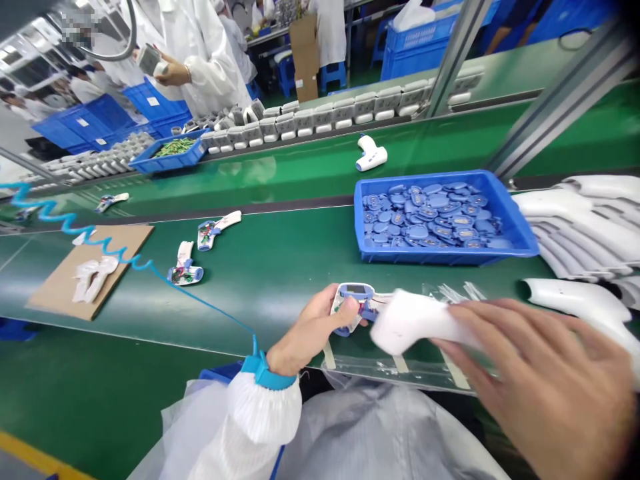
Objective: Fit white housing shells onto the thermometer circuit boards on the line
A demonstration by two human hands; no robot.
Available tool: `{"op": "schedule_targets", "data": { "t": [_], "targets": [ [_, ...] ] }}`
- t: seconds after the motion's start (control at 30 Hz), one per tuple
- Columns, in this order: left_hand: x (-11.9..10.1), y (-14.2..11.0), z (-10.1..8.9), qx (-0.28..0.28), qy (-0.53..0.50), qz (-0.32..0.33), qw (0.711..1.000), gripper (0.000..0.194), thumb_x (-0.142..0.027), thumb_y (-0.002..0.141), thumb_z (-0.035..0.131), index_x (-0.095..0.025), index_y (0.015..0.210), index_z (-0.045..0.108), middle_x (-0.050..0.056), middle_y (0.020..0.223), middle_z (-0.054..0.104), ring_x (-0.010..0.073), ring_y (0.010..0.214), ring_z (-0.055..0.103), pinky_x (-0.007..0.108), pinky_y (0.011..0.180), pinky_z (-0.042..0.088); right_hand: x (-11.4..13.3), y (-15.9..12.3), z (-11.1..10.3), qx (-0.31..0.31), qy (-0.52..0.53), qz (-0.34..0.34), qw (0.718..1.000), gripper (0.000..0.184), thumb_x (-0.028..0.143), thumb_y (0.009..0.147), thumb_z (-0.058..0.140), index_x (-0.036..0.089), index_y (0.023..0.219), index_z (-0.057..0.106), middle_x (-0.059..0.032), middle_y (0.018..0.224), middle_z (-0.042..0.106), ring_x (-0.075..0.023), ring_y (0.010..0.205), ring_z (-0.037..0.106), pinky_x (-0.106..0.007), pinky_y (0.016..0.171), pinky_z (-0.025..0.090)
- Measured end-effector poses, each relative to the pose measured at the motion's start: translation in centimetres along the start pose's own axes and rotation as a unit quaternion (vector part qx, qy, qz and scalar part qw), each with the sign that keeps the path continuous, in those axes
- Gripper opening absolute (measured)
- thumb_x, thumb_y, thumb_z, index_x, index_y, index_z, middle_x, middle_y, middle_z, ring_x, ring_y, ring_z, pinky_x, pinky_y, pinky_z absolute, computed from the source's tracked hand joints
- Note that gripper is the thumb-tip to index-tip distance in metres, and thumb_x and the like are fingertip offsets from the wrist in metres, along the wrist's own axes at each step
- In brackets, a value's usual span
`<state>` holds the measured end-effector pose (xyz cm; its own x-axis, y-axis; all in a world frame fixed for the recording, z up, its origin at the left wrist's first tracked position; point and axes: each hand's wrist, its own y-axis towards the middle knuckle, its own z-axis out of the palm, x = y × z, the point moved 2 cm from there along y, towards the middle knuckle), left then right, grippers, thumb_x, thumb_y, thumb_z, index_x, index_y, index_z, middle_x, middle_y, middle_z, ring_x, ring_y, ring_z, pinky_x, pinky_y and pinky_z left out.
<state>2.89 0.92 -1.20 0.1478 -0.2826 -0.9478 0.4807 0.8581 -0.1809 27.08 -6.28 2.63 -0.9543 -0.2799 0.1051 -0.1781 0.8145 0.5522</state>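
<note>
White plastic housing shell lies under my right hand, the fingers spread over its top and pressed onto it rather than held apart. My left hand is clamped around a partly built thermometer body, which has a small display in a blue frame. The shell sits right beside that body, its end touching or overlapping it, though I cannot tell whether the two are joined. Both hands work above a clear plastic sheet taped to the green counter. A blue wrist strap circles my left wrist, and its thin blue cord runs away across the counter, turning into a coil farther left. Ahead of my hands stands a blue tray heaped with blue parts. More white shells lie stacked to my right. To my left rest two more thermometer bodies and a cardboard sheet carrying white pieces. Across the line, a co-worker's hand grips a grey-white unit.
</note>
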Motion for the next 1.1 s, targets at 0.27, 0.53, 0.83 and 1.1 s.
{"op": "schedule_targets", "data": {
  "t": [0.27, 0.53, 0.83, 1.1],
  "targets": [
    [1.1, 0.1, 0.4, -0.037, 0.094, 0.015, 0.995, 0.045, -0.048, 0.085, 0.079, -0.016, 0.115, 0.068, 0.007, 0.099, 0.07, 0.0187, 0.085, 0.061, 0.029, 0.074, 0.046, 4.2, 3.4, 4.2, 0.018, -0.01, -0.163, 0.986, 0.027, 0.029, 0.107, 0.046, 0.014, 0.122, 0.061, -0.0133, 0.108, 0.076, -0.0301, 0.097, 0.072, -0.049, 0.088, 0.049],
    [0.8, -0.4, 1.0, -0.058, 0.24, 0.093, 0.965, 0.071, -0.041, 0.076, 0.09, -0.023, 0.136, 0.056, 0.009, 0.134, 0.065, 0.0282, 0.122, 0.061, 0.04, 0.105, 0.047, 1.3, 3.2, 4.8, 0.315, 0.3, 0.109, 0.894, 0.032, 0.04, 0.092, 0.066, 0.03, 0.122, 0.066, 0.0006, 0.098, 0.075, -0.0194, 0.074, 0.067, -0.03, 0.059, 0.05],
    [3.1, -1.8, 1.3, -0.14, 0.354, 0.224, 0.897, 0.045, -0.03, 0.104, 0.057, -0.021, 0.148, 0.051, 0.012, 0.152, 0.057, 0.0238, 0.144, 0.051, 0.038, 0.123, 0.036, 2.6, 3.5, 3.7, 0.325, 0.467, 0.208, 0.796, 0.043, 0.055, 0.096, 0.06, 0.025, 0.128, 0.064, -0.0028, 0.095, 0.072, -0.0196, 0.079, 0.063, -0.031, 0.067, 0.05],
    [1.0, -1.1, 0.5, -0.001, 0.324, 0.117, 0.939, 0.048, -0.046, 0.09, 0.076, -0.022, 0.129, 0.065, 0.005, 0.118, 0.076, 0.0242, 0.104, 0.07, 0.036, 0.093, 0.053, 2.0, 3.9, 3.3, 0.408, 0.49, 0.166, 0.752, 0.039, 0.053, 0.093, 0.068, 0.027, 0.122, 0.067, -0.001, 0.1, 0.07, -0.0195, 0.089, 0.061, -0.03, 0.077, 0.048]
  ]
}}
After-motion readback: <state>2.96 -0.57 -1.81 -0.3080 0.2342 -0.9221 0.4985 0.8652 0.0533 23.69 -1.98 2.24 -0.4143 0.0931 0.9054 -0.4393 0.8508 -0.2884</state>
